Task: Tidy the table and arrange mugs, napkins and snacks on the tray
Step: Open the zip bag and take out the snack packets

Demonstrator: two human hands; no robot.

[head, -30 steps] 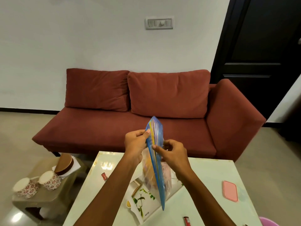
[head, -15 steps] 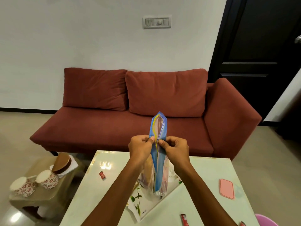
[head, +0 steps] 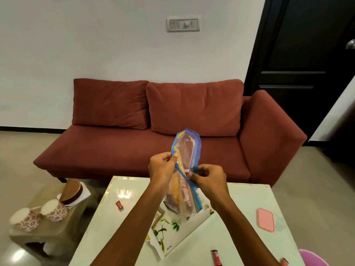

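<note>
clear blue-rimmed zip bag of snacks [head: 184, 181] held upright above white leaf-print tray [head: 169, 233], table centre. left hand [head: 163, 167] pinching rim at 9 o'clock, right hand [head: 209, 179] pinching at 3. soft, light, slippery film, likely crushable contents; best gripped at stiffer zip strip.

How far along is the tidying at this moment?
Early. Done: nothing visibly arranged; the tray carries no mugs. In hand: left hand and right hand pull open a zip bag of snacks above the tray. Left: two mugs on the side stool, wrappers on the table.
</note>
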